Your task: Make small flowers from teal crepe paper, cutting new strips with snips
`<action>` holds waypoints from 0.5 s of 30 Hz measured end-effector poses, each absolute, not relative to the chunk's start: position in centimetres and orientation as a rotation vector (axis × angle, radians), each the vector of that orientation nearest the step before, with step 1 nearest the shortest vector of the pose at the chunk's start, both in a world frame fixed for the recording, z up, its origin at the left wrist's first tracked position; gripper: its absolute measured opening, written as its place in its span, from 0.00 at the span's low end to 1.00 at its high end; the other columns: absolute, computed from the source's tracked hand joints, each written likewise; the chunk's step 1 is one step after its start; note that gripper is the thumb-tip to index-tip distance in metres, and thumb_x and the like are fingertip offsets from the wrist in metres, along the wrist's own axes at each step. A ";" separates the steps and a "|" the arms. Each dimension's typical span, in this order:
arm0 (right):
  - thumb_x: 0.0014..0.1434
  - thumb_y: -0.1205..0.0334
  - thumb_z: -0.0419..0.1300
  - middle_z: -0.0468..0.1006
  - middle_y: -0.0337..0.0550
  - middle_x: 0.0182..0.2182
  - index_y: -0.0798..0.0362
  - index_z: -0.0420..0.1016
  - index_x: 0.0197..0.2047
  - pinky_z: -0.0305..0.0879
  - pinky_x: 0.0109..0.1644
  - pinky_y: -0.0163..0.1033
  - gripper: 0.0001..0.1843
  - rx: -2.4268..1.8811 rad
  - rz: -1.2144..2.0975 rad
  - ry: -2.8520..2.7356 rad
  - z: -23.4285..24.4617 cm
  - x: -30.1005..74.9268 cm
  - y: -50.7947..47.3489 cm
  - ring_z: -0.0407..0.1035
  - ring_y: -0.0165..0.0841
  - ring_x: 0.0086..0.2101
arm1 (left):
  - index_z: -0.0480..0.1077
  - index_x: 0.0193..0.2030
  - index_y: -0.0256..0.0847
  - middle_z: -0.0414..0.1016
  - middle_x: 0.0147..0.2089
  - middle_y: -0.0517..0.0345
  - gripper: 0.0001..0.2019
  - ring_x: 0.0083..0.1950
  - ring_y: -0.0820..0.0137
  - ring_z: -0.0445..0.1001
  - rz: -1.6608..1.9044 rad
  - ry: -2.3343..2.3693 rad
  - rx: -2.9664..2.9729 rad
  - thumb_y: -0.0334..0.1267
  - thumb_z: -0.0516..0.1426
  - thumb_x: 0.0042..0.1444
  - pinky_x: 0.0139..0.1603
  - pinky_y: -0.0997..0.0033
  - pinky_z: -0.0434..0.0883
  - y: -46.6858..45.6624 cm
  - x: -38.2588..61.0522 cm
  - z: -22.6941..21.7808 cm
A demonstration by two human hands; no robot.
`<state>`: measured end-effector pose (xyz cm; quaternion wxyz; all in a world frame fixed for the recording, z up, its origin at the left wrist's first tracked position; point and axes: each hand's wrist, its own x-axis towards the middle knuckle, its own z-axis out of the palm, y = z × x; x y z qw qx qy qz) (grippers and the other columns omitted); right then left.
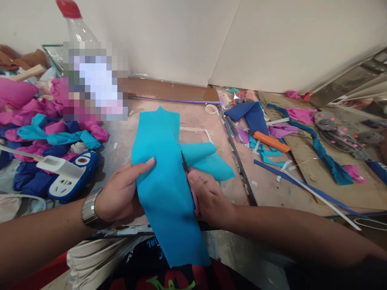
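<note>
A long strip of turquoise fabric [165, 177] lies from the table down over my lap. My left hand [122, 193], with a metal watch on its wrist, grips the strip's left edge, thumb on top. My right hand [208, 197] is closed on pink-handled scissors [189, 177], whose dark blades point up into the strip's right edge. A cut turquoise piece [205, 161] fans out to the right of the blades.
A pile of pink, blue and turquoise fabric [39, 129] and a white-and-blue power strip [69, 173] are at left. A plastic bottle [75, 24] stands at the back. An orange cutter [270, 141], scraps and a twisted turquoise strip [320, 149] lie at right.
</note>
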<state>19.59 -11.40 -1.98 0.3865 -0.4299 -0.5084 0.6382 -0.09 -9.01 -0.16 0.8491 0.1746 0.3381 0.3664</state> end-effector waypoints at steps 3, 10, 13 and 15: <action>0.67 0.32 0.53 0.63 0.32 0.13 0.48 0.61 0.24 0.53 0.21 0.35 0.31 -1.075 1.645 -1.274 -2.1 19.6 -11.4 0.56 0.27 0.16 | 0.72 0.64 0.39 0.82 0.55 0.42 0.22 0.56 0.47 0.81 0.799 0.718 0.377 0.41 0.61 0.64 0.60 0.44 0.77 -9.0 0.0 -0.1; 0.65 0.29 0.54 0.63 0.31 0.13 0.49 0.62 0.26 0.51 0.19 0.34 0.32 -1.076 1.709 -1.245 -2.3 19.4 -11.6 0.56 0.26 0.15 | 0.76 0.57 0.35 0.83 0.55 0.45 0.17 0.56 0.46 0.81 0.779 0.742 0.358 0.38 0.56 0.67 0.59 0.45 0.78 -8.8 -0.2 0.4; 0.64 0.28 0.54 0.63 0.31 0.13 0.48 0.62 0.26 0.51 0.19 0.34 0.32 -1.094 1.711 -1.256 -2.4 19.3 -11.7 0.56 0.27 0.15 | 0.76 0.58 0.34 0.82 0.56 0.41 0.19 0.58 0.44 0.80 0.781 0.724 0.348 0.37 0.59 0.62 0.58 0.42 0.78 -8.7 -0.4 0.4; 0.64 0.28 0.53 0.63 0.31 0.13 0.48 0.62 0.27 0.52 0.19 0.34 0.32 -1.099 1.709 -1.254 -2.5 19.3 -11.7 0.56 0.27 0.15 | 0.75 0.61 0.35 0.81 0.57 0.41 0.22 0.59 0.45 0.79 0.770 0.730 0.347 0.38 0.60 0.61 0.60 0.43 0.77 -8.6 -0.6 0.2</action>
